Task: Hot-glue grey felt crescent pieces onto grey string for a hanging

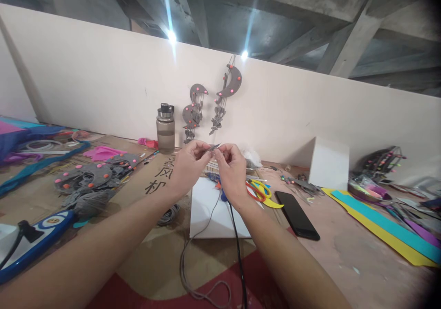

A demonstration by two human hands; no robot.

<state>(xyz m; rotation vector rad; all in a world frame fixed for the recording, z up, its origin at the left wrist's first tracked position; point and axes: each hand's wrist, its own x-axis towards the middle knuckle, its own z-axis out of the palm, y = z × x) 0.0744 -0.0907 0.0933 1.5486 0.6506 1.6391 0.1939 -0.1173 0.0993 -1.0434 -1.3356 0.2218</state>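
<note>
My left hand [193,164] and my right hand [230,166] meet above a white board [206,212], fingertips nearly touching. Between them they pinch a small dark grey piece [214,147], whose exact shape is too small to tell. A grey cord [206,228] hangs from near my right hand and loops down in front of the board. Under my right hand is a blue object [224,196] with a black cable [239,254]. Grey crescent ornaments with pink and orange dots [232,82] hang on the wall behind.
A water bottle [166,132] stands behind my left hand. Scissors with red and yellow handles [257,191] and a black phone [298,214] lie at the right. More grey crescents [84,176] and grey yarn [93,202] lie left. Yellow and blue sheets [386,228] lie far right.
</note>
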